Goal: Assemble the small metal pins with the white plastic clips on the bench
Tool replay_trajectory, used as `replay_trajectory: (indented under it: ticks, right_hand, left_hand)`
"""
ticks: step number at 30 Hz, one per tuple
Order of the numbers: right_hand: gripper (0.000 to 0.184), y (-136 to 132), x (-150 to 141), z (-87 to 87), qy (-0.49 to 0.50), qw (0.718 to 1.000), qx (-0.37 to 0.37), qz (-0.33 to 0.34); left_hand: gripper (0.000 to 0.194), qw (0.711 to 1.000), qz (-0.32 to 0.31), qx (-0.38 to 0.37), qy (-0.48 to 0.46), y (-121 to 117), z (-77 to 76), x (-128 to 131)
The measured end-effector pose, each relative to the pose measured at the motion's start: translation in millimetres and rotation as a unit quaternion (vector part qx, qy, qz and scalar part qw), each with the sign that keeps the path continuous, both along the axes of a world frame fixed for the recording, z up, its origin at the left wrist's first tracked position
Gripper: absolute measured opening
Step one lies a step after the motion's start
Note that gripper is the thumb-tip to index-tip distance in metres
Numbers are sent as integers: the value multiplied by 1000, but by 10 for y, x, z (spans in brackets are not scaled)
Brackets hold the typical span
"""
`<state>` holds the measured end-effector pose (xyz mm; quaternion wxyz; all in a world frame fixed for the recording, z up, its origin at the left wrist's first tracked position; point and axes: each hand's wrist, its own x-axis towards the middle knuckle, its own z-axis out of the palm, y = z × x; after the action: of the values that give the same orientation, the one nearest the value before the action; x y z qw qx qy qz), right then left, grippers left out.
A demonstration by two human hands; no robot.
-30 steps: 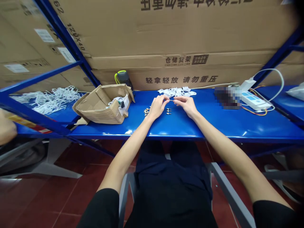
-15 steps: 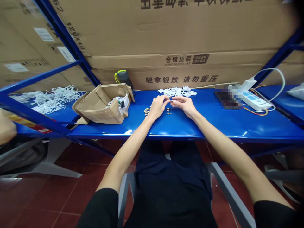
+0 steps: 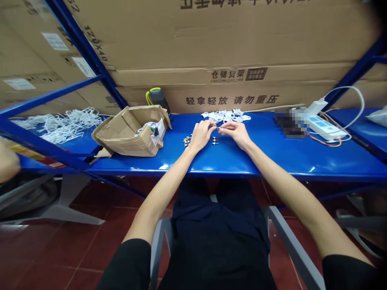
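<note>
My left hand (image 3: pixel 201 135) is closed in a pinch at thumb and forefinger, holding one end of a tiny screw-like metal piece (image 3: pixel 218 128). From the other side my right hand (image 3: pixel 236 133) pinches the same piece between thumb and fingers; its details are too small to tell. Just below, between the hands, several small pins with white collars (image 3: pixel 215 140) lie in a short column on the blue shelf top (image 3: pixel 229 161). A small pile of similar brass-coloured pieces (image 3: pixel 186 141) sits left of my left hand, partly hidden by it. White plastic parts (image 3: pixel 225 116) are heaped behind my hands.
An open cardboard box (image 3: pixel 130 133) with odds and ends stands at the left, a dark bottle (image 3: pixel 159 98) behind it. White bent wires or ties (image 3: pixel 71 125) lie farther left. To the right is a power strip (image 3: pixel 325 128) with cables. Another person's hand (image 3: pixel 8 161) shows at the left edge.
The fingers of my right hand have closed in around the small piece and moved slightly. My left hand stays almost where it was.
</note>
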<state>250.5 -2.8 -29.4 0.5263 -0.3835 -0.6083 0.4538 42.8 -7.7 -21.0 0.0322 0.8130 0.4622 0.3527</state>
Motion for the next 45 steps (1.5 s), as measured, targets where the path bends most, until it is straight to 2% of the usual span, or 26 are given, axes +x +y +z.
replay_trajectory:
  ticks: [5, 13, 36, 41, 45]
  right_hand:
    - [61, 2, 8, 8, -11, 1000, 9, -9]
    - [49, 19, 12, 0, -14, 1000, 25, -9]
    - [42, 10, 17, 17, -33, 997, 56, -32]
    - [22, -37, 7, 33, -134, 981, 125, -59]
    - [13, -88, -11, 61, -192, 967, 145, -82]
  left_hand:
    - [32, 1000, 4, -4, -5, -11, 17, 5]
    - [29, 1000, 1, -4, -14, 0, 7, 1]
    - [22, 998, -31, -14, -54, 14, -14, 16]
    - [24, 999, -25, -9, -21, -16, 10, 7]
    - [23, 1000, -26, -7, -5, -18, 11, -3]
